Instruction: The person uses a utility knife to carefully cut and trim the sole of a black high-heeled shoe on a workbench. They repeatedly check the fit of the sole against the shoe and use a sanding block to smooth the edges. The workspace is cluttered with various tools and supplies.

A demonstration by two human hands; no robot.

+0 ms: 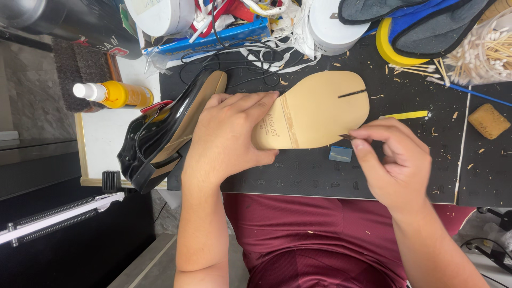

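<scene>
yellow spray bottle (118,94) at left (white cap), blue flat box (213,40) top centre

Two hands are in view, the left hand (226,140) and the right hand (396,160). The surface (405,176) carries one tan sole (320,109), one black shoe (160,133), one yellow spray bottle (114,94), two white round tubs (160,15) and one brown sponge (489,120).
</scene>
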